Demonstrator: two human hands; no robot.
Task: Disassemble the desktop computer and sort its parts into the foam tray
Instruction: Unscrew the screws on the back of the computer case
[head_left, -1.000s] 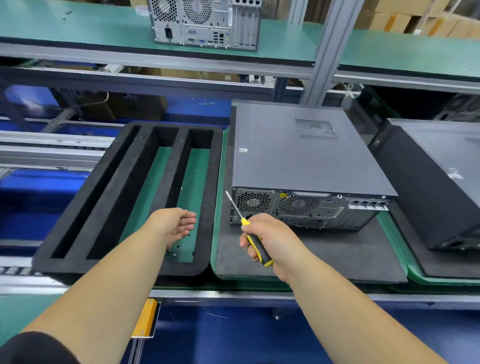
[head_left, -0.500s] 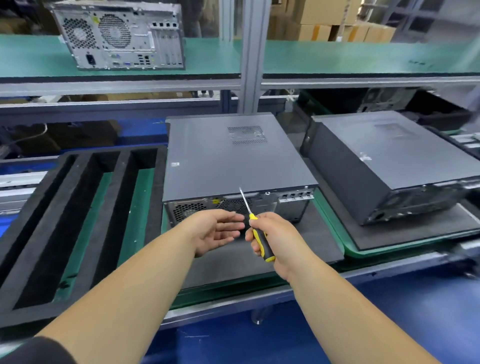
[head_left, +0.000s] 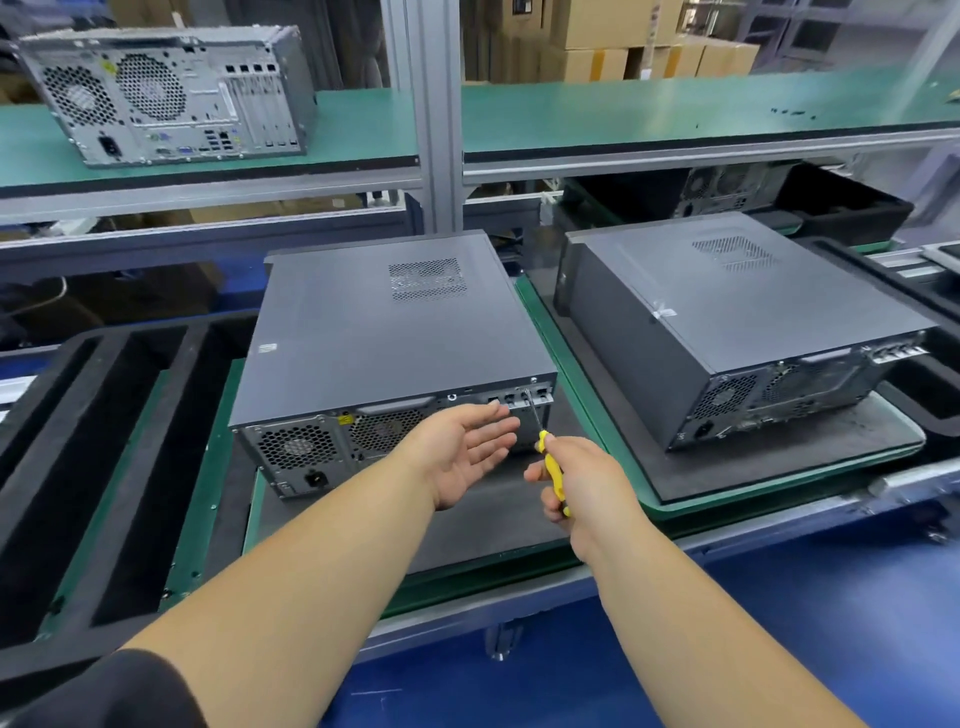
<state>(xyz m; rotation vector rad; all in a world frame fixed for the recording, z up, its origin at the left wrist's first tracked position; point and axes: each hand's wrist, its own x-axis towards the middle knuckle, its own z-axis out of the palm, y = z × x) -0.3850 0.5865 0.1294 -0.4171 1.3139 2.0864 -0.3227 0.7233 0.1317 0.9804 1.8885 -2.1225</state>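
We note the right hand (head_left: 587, 486) clenched around a yellow screwdriver (head_left: 549, 465), its tip apparently meeting the desktop computer (head_left: 384, 332) rear panel. The left hand (head_left: 462, 452) hovers spread beside. The foam tray (head_left: 78, 467) lies left.

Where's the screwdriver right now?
The screwdriver is in the right hand, centre of the head view, its tip at the rear panel of the near computer, just right of the open left hand.

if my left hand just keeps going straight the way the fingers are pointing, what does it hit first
Probably the screwdriver. The left hand is open, fingers aimed right and slightly away, toward the shaft, which the right hand holds against the rear panel of the desktop computer. Depth is unclear, so it might brush the panel first.
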